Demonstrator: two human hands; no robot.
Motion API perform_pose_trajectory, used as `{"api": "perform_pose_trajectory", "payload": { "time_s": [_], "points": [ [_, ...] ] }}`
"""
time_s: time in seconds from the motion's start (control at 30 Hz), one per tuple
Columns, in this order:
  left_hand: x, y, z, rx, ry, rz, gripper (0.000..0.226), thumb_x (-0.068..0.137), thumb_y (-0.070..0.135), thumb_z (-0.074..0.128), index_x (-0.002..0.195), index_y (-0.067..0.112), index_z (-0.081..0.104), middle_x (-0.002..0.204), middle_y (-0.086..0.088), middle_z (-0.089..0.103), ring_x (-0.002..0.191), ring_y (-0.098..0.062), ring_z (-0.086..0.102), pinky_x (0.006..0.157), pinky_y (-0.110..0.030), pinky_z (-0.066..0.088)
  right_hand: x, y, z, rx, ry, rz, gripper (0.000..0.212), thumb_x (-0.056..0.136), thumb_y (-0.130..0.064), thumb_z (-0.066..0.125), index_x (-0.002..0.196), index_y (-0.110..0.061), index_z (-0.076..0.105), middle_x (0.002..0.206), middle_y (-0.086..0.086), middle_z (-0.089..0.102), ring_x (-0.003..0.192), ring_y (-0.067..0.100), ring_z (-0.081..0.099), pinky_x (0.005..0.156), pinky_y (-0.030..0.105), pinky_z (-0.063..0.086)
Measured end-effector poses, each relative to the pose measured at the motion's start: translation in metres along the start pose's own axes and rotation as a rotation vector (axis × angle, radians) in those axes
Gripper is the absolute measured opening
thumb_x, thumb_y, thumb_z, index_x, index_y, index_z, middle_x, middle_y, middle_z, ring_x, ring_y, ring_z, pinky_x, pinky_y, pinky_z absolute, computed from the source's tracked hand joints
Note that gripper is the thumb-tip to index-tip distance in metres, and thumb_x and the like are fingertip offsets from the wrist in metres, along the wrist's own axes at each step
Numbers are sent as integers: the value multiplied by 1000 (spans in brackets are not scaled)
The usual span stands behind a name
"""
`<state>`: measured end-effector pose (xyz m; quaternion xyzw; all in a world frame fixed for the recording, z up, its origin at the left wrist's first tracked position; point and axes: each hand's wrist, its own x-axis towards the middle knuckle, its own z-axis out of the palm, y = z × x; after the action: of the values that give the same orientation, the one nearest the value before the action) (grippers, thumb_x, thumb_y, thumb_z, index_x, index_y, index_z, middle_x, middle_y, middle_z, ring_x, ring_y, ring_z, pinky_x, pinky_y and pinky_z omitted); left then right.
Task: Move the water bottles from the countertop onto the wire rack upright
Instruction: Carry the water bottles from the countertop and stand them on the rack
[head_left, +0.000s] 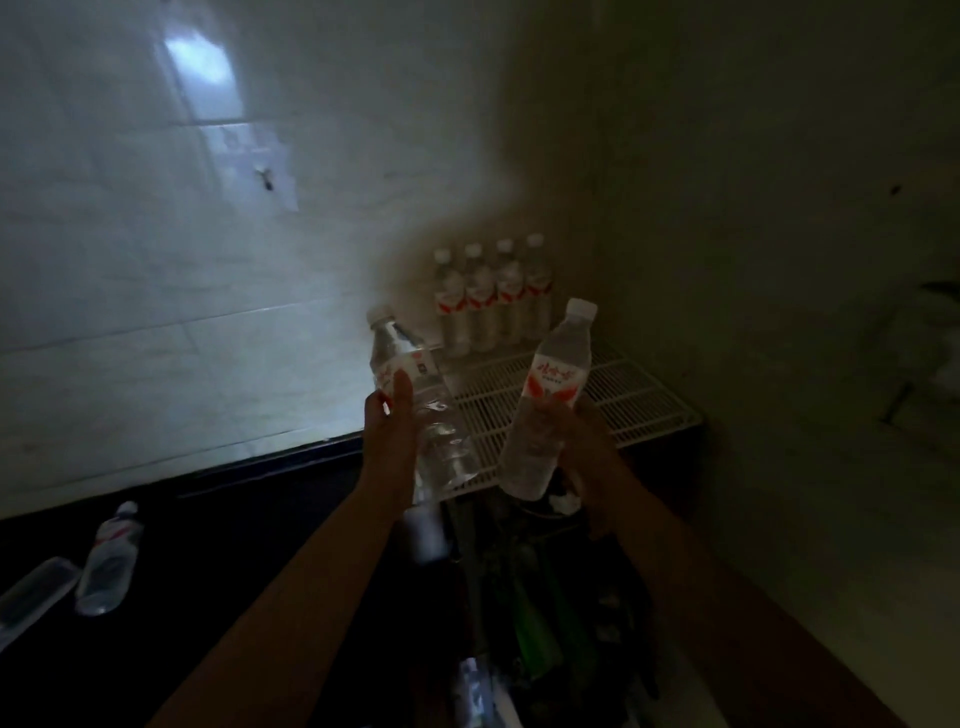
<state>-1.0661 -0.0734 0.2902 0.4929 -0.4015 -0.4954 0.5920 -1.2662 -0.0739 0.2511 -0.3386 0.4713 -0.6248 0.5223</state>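
My left hand (389, 431) grips a clear water bottle (415, 395) with a white cap, tilted a little to the left. A second water bottle (545, 400) with a red-and-white label is in my right hand (582, 441), leaning right. Both are held in the air in front of the white wire rack (639, 400). Several bottles (491, 299) stand upright in a row at the rack's back, in the corner. On the dark countertop (234, 545) at the far left lies one more bottle (110, 561) on its side.
A clear flat plastic item (31, 592) lies at the countertop's left edge. Below the rack sits dark clutter with a green object (535, 623). White tiled wall rises behind the countertop; a plain wall closes the right side. The scene is dim.
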Motion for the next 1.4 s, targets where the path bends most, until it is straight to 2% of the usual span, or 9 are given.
{"api": "perform_pose_trajectory", "payload": {
  "time_s": [0.1, 0.2, 0.33, 0.47, 0.63, 0.9, 1.1, 1.3, 1.4],
  "points": [
    [15, -3, 30, 62, 16, 82, 18, 100, 42, 52, 106, 25, 50, 105, -10, 68, 86, -24, 68, 73, -38, 61, 25, -7, -17, -77, -13, 13, 60, 65, -44, 84, 113, -13, 68, 99, 4, 73, 94, 28, 70, 83, 44, 56],
    [44, -16, 49, 132, 22, 198, 27, 100, 40, 53, 119, 22, 50, 107, 1, 65, 88, -9, 66, 70, -21, 56, 56, -12, -24, -169, -43, 24, 23, 85, -22, 79, 103, -16, 65, 92, 3, 69, 90, 28, 66, 75, 37, 52],
    [86, -31, 73, 184, 15, 275, 28, 99, 38, 55, 122, 22, 51, 106, 11, 62, 89, 8, 61, 73, -15, 47, 98, -17, -25, -155, 6, 39, 25, 87, 5, 71, 107, -9, 65, 89, 3, 69, 80, 19, 66, 66, 28, 53],
    [130, -38, 99, 190, 17, 243, 33, 98, 38, 56, 115, 10, 55, 97, 3, 61, 84, 0, 62, 60, -6, 45, 142, -23, -24, -221, 26, 61, 31, 85, 8, 72, 114, 0, 66, 99, 17, 69, 97, 39, 68, 80, 43, 57],
    [170, -38, 132, 169, 2, 232, 24, 101, 25, 55, 109, 3, 55, 84, 1, 59, 62, 9, 61, 51, -4, 43, 200, -39, -24, -272, 20, 78, 43, 85, 7, 73, 126, 1, 62, 106, 16, 67, 78, 23, 65, 62, 29, 53],
    [195, -41, 165, 205, 80, 292, 32, 99, 19, 59, 127, 4, 55, 97, 13, 62, 78, 16, 63, 61, -1, 45, 285, -43, -38, -274, -91, 109, 38, 85, 8, 73, 122, 4, 62, 87, 8, 70, 61, 15, 71, 54, 29, 58],
    [207, -52, 172, 256, 194, 302, 27, 91, 24, 70, 116, 19, 61, 102, 12, 68, 86, 10, 66, 70, -10, 54, 319, -34, -47, -270, -146, 70, 29, 78, 1, 81, 97, -16, 67, 77, -12, 73, 65, 1, 69, 58, 19, 54],
    [219, -73, 177, 269, 256, 296, 33, 87, 29, 75, 117, 22, 64, 113, -2, 72, 101, -17, 71, 86, -39, 58, 324, -13, -62, -238, -217, 16, 43, 78, -5, 84, 116, -12, 65, 107, 2, 75, 98, 23, 71, 75, 26, 57],
    [223, -85, 178, 254, 262, 240, 41, 86, 31, 76, 122, 19, 60, 120, -8, 67, 105, -21, 70, 90, -47, 59, 320, -3, -70, -224, -282, -13, 52, 80, -6, 83, 128, -15, 65, 116, 0, 75, 101, 13, 73, 77, 22, 59]
  ]
}}
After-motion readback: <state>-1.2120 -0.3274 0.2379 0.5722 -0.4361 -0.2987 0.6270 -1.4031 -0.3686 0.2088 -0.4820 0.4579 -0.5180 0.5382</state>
